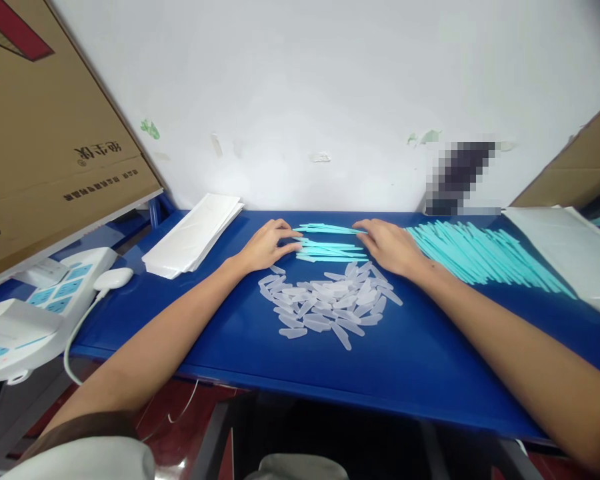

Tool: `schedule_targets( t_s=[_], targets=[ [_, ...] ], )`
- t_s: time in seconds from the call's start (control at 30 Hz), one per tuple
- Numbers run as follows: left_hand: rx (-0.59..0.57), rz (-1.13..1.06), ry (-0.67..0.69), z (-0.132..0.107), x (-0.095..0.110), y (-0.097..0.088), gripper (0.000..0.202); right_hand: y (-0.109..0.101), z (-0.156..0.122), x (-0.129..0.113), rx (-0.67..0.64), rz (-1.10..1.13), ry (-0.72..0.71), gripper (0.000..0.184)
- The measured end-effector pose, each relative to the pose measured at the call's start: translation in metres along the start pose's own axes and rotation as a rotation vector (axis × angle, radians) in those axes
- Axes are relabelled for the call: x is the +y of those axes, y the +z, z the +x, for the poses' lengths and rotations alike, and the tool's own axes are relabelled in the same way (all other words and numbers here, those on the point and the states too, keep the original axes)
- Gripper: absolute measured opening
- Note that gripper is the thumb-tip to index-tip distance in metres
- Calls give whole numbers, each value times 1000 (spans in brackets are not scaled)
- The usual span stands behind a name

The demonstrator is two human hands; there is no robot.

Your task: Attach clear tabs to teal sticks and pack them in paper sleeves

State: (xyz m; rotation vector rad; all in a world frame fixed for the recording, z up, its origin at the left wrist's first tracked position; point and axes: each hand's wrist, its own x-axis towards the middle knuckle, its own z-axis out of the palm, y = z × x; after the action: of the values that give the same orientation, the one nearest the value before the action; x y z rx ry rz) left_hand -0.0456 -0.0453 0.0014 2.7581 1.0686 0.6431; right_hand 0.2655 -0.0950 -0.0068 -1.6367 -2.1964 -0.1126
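Note:
A small row of slim turquoise sticks, which look like eyebrow razors [333,251], lies crosswise on the blue table between my hands. At their left ends is my left hand [267,247], its thumb and fingers apart and touching the stick ends. Opposite it, my right hand [387,245] has its fingertips closed about the right end of the upper razors [325,228]. Just nearer to me spreads a loose pile of translucent blade caps [325,303]. Beside my right forearm lies a larger heap of turquoise razors [485,253].
White flat bags [193,237] are stacked at the left; another clear-white bag [570,250] lies at the right. A power strip [55,300] with plugs and a white cable sits at the left edge. A cardboard box [55,120] leans there. The white wall [300,100] closes off the back.

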Motion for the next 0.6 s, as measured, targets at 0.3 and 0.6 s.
schedule_targets(
  t_s=[0.3,0.6],
  targets=[
    [-190,-171,-61,-6,5,-35,33,3,11,-1,-28,-54,49,33],
    [-473,-221,-76,-10,1,-53,29,4,18,-3,-58,-48,72,30]
  ],
)
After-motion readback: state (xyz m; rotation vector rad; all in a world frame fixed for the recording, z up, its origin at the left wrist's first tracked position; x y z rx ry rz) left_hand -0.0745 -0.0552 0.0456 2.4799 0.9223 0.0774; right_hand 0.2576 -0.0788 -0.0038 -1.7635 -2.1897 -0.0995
